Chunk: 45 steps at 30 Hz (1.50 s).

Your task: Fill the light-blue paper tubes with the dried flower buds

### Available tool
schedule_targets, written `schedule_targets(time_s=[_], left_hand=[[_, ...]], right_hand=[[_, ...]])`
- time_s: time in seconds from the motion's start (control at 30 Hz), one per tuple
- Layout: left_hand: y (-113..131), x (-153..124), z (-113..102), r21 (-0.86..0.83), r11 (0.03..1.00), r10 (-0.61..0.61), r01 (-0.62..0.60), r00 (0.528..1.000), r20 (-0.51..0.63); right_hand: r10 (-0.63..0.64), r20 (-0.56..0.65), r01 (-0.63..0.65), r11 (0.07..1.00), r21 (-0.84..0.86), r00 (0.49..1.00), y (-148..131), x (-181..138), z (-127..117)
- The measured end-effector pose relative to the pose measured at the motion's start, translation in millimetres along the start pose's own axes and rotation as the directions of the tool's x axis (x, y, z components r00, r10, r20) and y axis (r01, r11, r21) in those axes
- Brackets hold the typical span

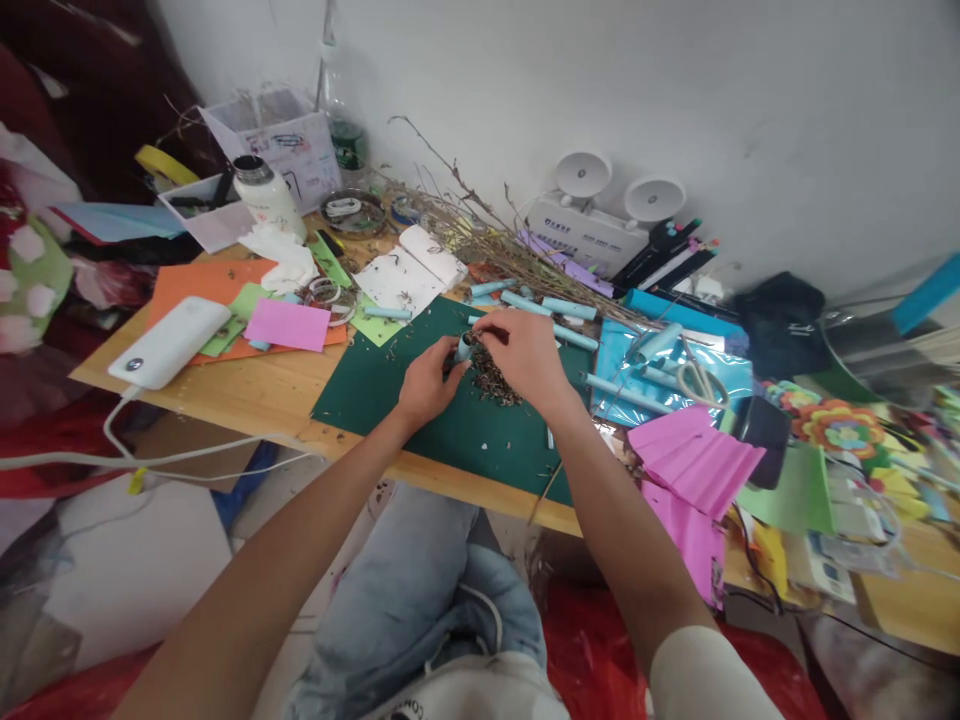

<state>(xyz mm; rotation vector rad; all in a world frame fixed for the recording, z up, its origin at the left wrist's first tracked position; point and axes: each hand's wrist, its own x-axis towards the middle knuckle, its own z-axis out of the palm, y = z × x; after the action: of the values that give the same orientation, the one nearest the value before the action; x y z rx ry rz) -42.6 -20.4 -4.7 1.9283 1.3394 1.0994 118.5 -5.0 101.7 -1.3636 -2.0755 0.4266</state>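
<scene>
Left hand: the person's left hand (431,380) is closed around a short pale-blue tube (463,349), thumb on one side and fingers on the other

Right hand: the right hand (521,348) has its fingertips drawn together at the tube's upper mouth; whether they pinch anything there, I cannot tell

Blue tube: held upright or nearly so above a dark green sheet (420,420), just beside a heap of dry brown plant bits (495,385); it looks like rolled paper, so probably very light, fairly stiff along its length but easily crushed; best held low around the wall, with a gentle, even grip and the mouth left free

Plant bits: likely weightless, brittle and quick to scatter; small pinches should suit them

Spare tubes: more blue tubes (570,307) lie beyond and to the right of the heap, some on a shiny blue packet (615,345)

Writing: the white box with two round discs (585,235) carries printed characters too small to read; the folded white carton (292,150) has dark marks I cannot make out; letters on the shirt (465,690) are cut off by the bottom edge
</scene>
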Motion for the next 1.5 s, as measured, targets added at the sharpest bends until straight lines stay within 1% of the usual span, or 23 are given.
schedule_targets(time_s=[0.1, 0.17, 0.33, 0.47, 0.57, 0.63, 0.7, 0.77, 0.87, 0.97, 1.07, 1.13, 1.23, 1.3, 1.43, 1.5], left_hand=[[0, 0, 0, -0.006, 1.0, 0.009, -0.009, 1.0, 0.005], [0, 0, -1, -0.005, 1.0, 0.014, -0.014, 1.0, 0.004], [1, 0, -1, 0.018, 0.999, 0.029, -0.029, 1.0, -0.006], [1, 0, -1, 0.008, 1.0, 0.024, -0.024, 1.0, -0.005], [0, 0, 0, 0.016, 1.0, 0.014, -0.014, 1.0, -0.011], [0, 0, 0, 0.016, 1.0, 0.014, -0.014, 1.0, -0.011], [0, 0, 0, 0.005, 1.0, 0.015, -0.015, 1.0, -0.009], [0, 0, -1, -0.003, 1.0, 0.015, -0.015, 1.0, -0.006], [-1, 0, -1, 0.0, 1.0, 0.017, -0.017, 1.0, 0.008], [0, 0, -1, -0.002, 1.0, 0.014, -0.014, 1.0, 0.003], [0, 0, -1, -0.01, 1.0, 0.012, -0.012, 1.0, -0.002], [1, 0, -1, -0.013, 1.0, 0.011, -0.011, 1.0, -0.001], [1, 0, -1, -0.006, 1.0, 0.006, -0.006, 1.0, 0.0], [0, 0, -1, -0.002, 1.0, 0.009, -0.009, 1.0, 0.003], [1, 1, -2, -0.002, 1.0, 0.008, -0.008, 1.0, 0.011], [2, 1, -2, 0.001, 1.0, 0.003, -0.003, 1.0, 0.011]], right_hand=[[-0.026, 0.056, 0.029, 0.998, -0.052, 0.998, 3, 4, 3], [-0.036, 0.058, 0.039, 0.998, -0.055, 0.998, 3, 5, 6], [0.0, 0.002, 0.0, 0.996, 0.088, 1.0, 1, 5, 8], [-0.053, 0.008, 0.052, 0.991, 0.125, 0.999, -2, 1, 1], [-0.062, -0.067, 0.071, 0.986, 0.152, 0.996, -1, -3, -4], [-0.093, -0.067, 0.101, 0.987, 0.122, 0.993, 0, -5, -4], [-0.151, -0.023, 0.153, 0.986, 0.066, 0.988, 2, -7, 0], [-0.177, -0.004, 0.177, 0.984, 0.019, 0.984, 5, -10, 4], [-0.163, 0.01, 0.163, 0.986, -0.02, 0.987, 8, -13, 10], [-0.16, 0.028, 0.161, 0.986, -0.041, 0.987, 8, -16, 10], [-0.151, -0.06, 0.15, 0.988, -0.032, 0.987, 4, -16, 6], [-0.165, -0.084, 0.163, 0.986, -0.038, 0.983, 1, -15, 4], [-0.202, 0.008, 0.202, 0.977, -0.075, 0.979, 1, -13, 7], [-0.198, 0.051, 0.202, 0.976, -0.082, 0.979, 4, -14, 11], [-0.162, 0.008, 0.162, 0.986, -0.026, 0.987, 12, -18, 14], [-0.152, 0.011, 0.152, 0.988, -0.022, 0.988, 14, -20, 14]])
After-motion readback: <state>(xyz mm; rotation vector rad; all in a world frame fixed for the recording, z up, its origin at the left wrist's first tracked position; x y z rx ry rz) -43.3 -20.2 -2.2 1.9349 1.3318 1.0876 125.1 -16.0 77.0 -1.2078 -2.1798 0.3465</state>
